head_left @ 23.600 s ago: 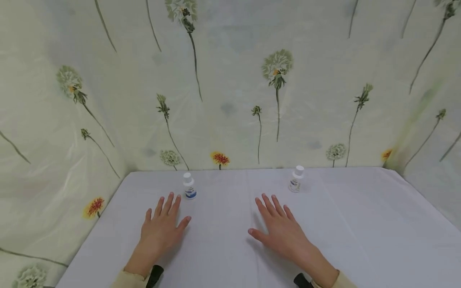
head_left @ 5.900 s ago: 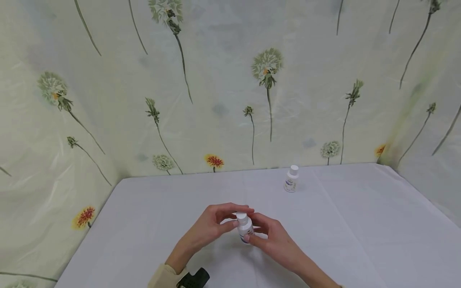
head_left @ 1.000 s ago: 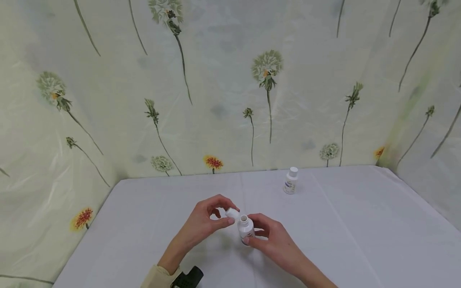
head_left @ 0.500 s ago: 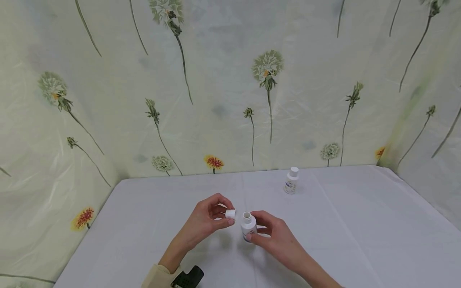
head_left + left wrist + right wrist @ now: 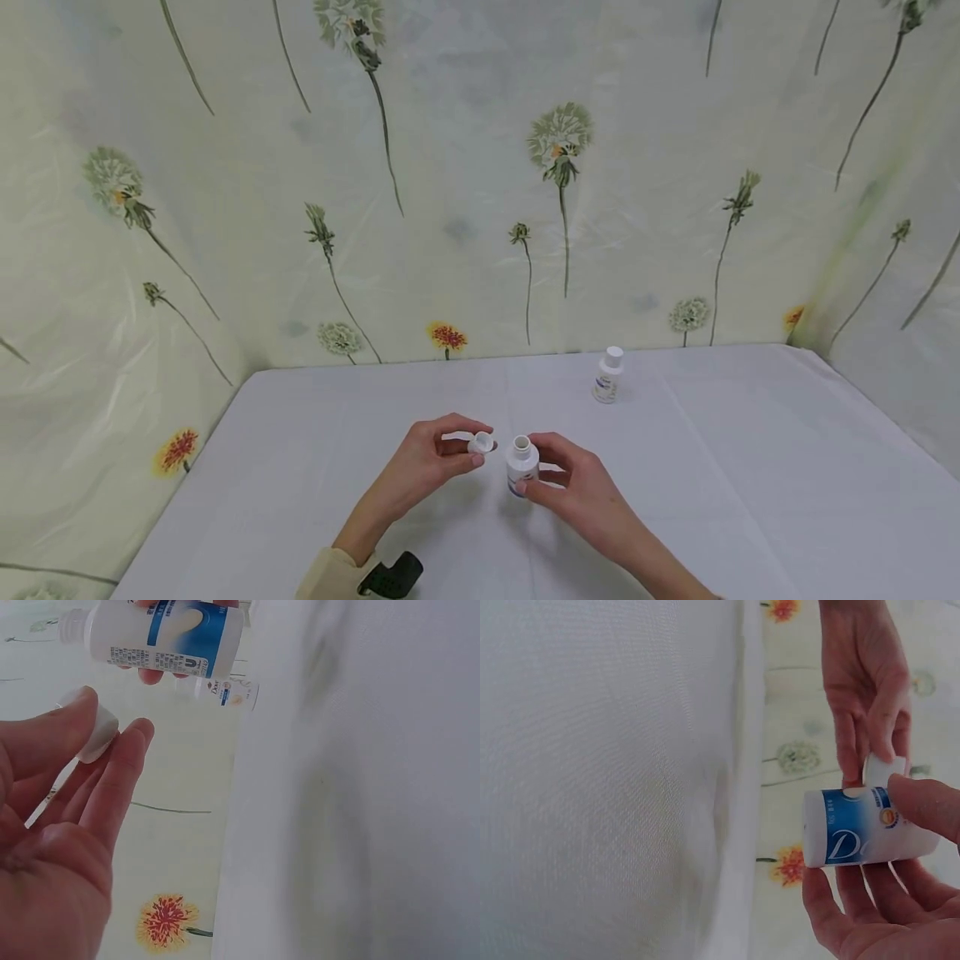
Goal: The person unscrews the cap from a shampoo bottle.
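Over the middle of the table, my right hand (image 5: 581, 483) holds a small white bottle (image 5: 522, 467) upright, its mouth uncovered. The bottle's blue and white label (image 5: 862, 825) shows in the right wrist view, with the thumb on one side and the fingers on the other. Just left of it, my left hand (image 5: 431, 458) pinches a white bottle cap (image 5: 482, 443) between thumb and fingers, its hollow underside facing the bottle. In the left wrist view the cap (image 5: 97, 736) sits apart from the bottle's threaded neck (image 5: 73, 627).
A second white bottle (image 5: 608, 375), capped, stands near the table's back edge, right of centre. White cloth covers the table (image 5: 750, 467). A flower-printed curtain (image 5: 465, 167) rises behind it and at both sides.
The cap has come off the bottle and moved left of it, tipping until its underside shows. Over the last second the right hand has shifted the bottle slightly right and up in the head view.
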Demonstrator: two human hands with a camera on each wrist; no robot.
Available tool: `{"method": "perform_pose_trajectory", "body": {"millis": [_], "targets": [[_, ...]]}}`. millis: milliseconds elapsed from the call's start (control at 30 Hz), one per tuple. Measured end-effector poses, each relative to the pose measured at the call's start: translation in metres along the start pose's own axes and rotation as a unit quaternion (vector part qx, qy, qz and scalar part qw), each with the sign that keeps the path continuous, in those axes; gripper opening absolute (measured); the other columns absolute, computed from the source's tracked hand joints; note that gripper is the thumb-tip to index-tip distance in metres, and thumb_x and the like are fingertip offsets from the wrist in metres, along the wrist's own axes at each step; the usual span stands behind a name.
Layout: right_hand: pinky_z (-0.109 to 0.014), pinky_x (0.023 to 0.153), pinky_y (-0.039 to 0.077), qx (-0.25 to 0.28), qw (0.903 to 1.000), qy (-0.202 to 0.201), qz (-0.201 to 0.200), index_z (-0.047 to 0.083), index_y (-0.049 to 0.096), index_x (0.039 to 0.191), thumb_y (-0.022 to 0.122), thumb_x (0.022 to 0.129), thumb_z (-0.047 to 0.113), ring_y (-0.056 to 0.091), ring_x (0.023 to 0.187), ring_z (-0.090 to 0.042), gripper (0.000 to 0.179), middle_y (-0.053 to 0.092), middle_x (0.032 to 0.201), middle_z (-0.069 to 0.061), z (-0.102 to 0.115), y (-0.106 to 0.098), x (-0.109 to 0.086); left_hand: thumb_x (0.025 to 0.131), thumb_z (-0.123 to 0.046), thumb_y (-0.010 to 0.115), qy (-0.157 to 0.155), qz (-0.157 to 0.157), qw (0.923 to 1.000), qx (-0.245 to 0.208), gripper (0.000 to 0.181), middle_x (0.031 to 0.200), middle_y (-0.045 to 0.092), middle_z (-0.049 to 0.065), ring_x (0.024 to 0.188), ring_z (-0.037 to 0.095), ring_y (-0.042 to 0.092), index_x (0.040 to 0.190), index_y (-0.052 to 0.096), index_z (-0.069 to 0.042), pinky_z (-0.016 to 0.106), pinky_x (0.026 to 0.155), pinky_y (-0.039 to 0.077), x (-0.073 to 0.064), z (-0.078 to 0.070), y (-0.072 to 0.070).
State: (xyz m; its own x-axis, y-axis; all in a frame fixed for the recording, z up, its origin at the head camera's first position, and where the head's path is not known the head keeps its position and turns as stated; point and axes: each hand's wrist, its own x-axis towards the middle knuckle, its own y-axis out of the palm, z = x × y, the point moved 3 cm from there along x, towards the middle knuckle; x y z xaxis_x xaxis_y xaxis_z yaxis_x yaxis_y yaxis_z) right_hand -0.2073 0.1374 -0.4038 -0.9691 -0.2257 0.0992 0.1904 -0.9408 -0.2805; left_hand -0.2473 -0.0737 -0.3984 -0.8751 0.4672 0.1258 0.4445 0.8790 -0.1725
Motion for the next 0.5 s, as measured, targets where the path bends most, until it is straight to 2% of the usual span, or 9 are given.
{"method": "perform_pose_trajectory", "body": {"millis": [233,500], "targets": [[-0.030,0.093,0.051,-0.008,0.9998,-0.007,-0.019,0.016,0.063,0.121,0.082,0.080,0.014,0.060,0.111,-0.019,0.044,0.064,0.115,-0.003,-0.001,-0.002,0.002,0.087,-0.003,0.074,-0.005,-0.005,0.9998,0.021,0.030,0.112,0.067,0.007,0.101,0.024,0.067,0.116,0.069,-0.008,0.034,0.082,0.056,0.003,0.008,-0.007],[-0.032,0.090,0.052,-0.023,0.9987,0.015,-0.042,0.015,0.065,0.120,0.083,0.079,0.016,0.063,0.105,-0.021,0.045,0.066,0.111,-0.003,-0.002,-0.001,0.002,0.084,-0.009,0.078,0.004,-0.034,0.9950,0.094,0.026,0.104,0.067,0.001,0.093,0.021,0.065,0.109,0.071,-0.011,0.028,0.077,0.055,0.003,0.014,-0.018]]}}
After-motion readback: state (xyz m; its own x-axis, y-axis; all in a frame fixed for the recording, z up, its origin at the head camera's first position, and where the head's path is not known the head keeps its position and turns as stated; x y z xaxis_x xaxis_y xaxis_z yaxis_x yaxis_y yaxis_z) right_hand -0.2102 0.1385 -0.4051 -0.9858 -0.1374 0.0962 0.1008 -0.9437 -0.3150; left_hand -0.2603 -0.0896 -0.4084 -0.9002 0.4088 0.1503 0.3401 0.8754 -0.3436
